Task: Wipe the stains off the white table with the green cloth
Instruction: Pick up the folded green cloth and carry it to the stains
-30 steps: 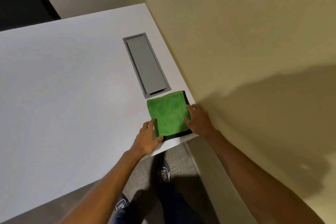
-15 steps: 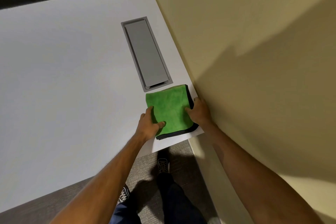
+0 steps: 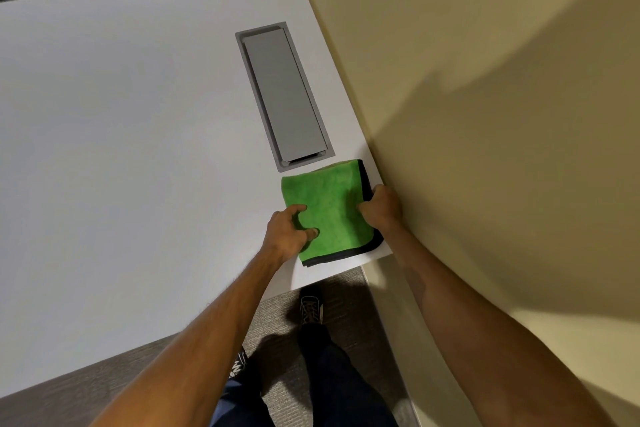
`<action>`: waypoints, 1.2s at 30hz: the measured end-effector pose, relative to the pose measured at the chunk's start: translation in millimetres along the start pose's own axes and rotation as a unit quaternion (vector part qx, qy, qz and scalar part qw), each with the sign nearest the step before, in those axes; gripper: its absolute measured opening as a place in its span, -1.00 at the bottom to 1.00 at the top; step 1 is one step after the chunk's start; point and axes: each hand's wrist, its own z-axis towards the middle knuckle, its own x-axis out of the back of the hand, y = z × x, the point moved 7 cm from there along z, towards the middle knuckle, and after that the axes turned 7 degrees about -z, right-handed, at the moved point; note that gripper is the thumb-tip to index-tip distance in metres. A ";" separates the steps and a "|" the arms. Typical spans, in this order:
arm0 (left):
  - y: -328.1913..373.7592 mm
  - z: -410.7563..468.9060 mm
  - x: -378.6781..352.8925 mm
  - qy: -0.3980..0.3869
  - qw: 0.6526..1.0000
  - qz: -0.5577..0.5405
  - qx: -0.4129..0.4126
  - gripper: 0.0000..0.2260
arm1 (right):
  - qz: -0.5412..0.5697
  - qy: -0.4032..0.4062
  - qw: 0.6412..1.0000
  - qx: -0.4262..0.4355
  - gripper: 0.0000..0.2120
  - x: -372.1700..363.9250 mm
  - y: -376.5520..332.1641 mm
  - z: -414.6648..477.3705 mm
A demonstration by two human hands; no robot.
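Fingers (image 3: 300, 209) of the left hand (image 3: 288, 231) curl down onto the left side of the green cloth (image 3: 329, 208), thumb and forefinger bent toward each other and bunching a little of the fabric. The right hand (image 3: 381, 206) rests on the cloth's right edge with its fingers folded under against the fabric; whether they pinch the hem or only press on it cannot be told.

Just beyond the cloth's far edge, a grey rectangular cable hatch (image 3: 284, 94) is sunk into the white desk (image 3: 121, 149), its lid closed apart from a dark slot at the near end. A cream wall (image 3: 467, 80) runs along the desk's right side, just beside the right hand, with broad shadows across it. Below the desk's near edge lie grey carpet (image 3: 346, 291), dark trousers (image 3: 332, 378) and a dark laced shoe (image 3: 311, 308).

The cloth lies flat at the desk's near right corner, folded into a rough square. It is bright green, fuzzy, and bound in black along its right and near edges. No stains can be made out on the desk.
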 end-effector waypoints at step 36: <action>-92.4 -170.9 177.9 0.320 0.947 -0.013 -0.031 -0.49 | -0.044 -0.014 0.854 0.519 -0.43 -94.7 -214.7 -206.6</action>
